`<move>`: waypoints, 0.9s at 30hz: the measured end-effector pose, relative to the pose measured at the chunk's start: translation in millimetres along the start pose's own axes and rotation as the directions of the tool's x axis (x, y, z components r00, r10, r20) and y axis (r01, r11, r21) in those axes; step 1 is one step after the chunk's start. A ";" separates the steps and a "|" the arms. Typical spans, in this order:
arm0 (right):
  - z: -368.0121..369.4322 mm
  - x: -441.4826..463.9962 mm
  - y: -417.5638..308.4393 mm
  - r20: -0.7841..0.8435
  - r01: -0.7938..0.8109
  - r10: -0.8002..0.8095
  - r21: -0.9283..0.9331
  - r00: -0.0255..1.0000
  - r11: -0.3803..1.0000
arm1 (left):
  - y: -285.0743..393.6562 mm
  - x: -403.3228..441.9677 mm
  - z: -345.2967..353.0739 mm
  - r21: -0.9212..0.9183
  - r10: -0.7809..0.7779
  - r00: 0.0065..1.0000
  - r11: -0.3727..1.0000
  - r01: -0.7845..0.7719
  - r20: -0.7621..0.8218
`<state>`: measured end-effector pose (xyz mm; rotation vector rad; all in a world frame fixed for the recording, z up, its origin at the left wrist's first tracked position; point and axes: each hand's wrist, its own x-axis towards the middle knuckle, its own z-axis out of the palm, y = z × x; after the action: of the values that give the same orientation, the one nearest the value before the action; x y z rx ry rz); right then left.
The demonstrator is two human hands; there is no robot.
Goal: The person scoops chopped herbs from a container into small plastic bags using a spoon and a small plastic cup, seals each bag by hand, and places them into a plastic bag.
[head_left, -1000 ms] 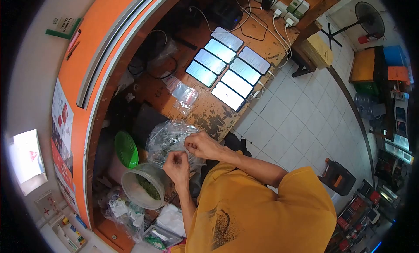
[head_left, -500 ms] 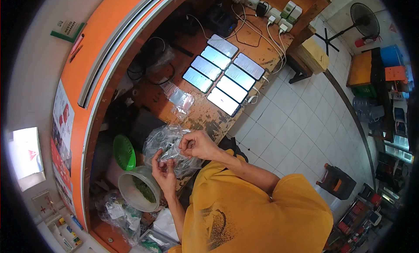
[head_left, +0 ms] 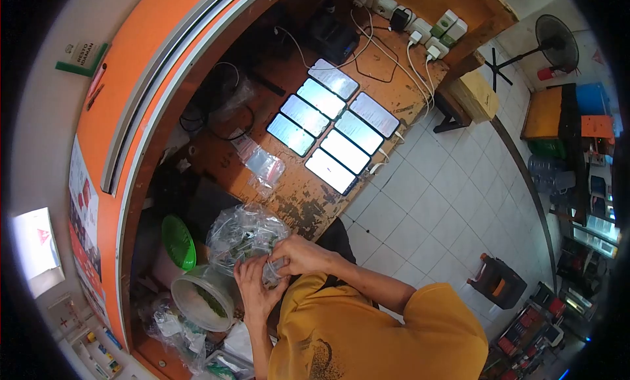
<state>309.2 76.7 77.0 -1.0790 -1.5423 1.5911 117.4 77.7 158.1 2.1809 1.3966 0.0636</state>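
Note:
A clear plastic bag (head_left: pixel 239 226) with dark green bits inside lies at the near end of the worn wooden table. My right hand (head_left: pixel 302 257) is closed on the bag's near edge, its fingers curled in. Close beside it, my left hand (head_left: pixel 257 287) grips the same edge with bent fingers. Just left of my left hand stands a whitish plastic tub (head_left: pixel 187 300) with shredded green stuff in it. Behind the tub a green plastic basket (head_left: pixel 177 242) leans on its side. The bag's opening is partly hidden by my fingers.
Several lit phones (head_left: pixel 338 171) lie in two rows on the table (head_left: pixel 308 206), some with cables plugged in. Small zip bags (head_left: pixel 264 165) lie nearer. Chargers (head_left: pixel 433 49) fill power strips at the back. More plastic bags (head_left: pixel 177 324) sit lower left.
Both hands have moved down toward my body and closer together, now pinching the bag's near edge. The bag is pulled slightly nearer. The camera view has shifted a little.

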 end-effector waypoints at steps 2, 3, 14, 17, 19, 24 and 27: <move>-4.2 8.1 7.5 -0.034 -0.026 0.030 0.101 0.999 0.994 | -6.9 -2.5 2.7 -0.013 -0.035 0.999 0.999 0.034 -0.038; -11.8 12.5 13.2 -0.077 -0.028 0.040 0.149 0.996 0.989 | -14.8 -5.3 6.1 -0.023 -0.058 0.996 0.998 0.057 -0.064; -102.3 172.9 143.3 -0.569 -0.518 0.260 -0.354 0.780 0.779 | -31.4 -41.2 15.9 -0.363 -0.453 0.876 0.854 0.372 -0.168; -106.8 195.9 144.9 -0.535 -0.537 0.298 -0.370 0.790 0.758 | -27.5 -50.2 20.4 -0.417 -0.475 0.858 0.832 0.365 -0.197; -108.8 203.4 143.3 -0.491 -0.595 0.390 -0.381 0.779 0.707 | -27.5 -58.0 24.1 -0.425 -0.492 0.843 0.825 0.372 -0.218; -103.6 208.4 153.3 -0.498 -0.591 0.362 -0.449 0.788 0.670 | -26.2 -65.7 27.8 -0.478 -0.544 0.812 0.782 0.400 -0.210; -98.9 196.8 140.0 -0.495 -0.548 0.300 -0.493 0.816 0.676 | -23.3 -64.8 25.5 -0.470 -0.550 0.809 0.781 0.411 -0.207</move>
<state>323.1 284.6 -80.1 -2.1301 -1.6437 1.0253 76.5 19.1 141.4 1.4537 1.9079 0.5088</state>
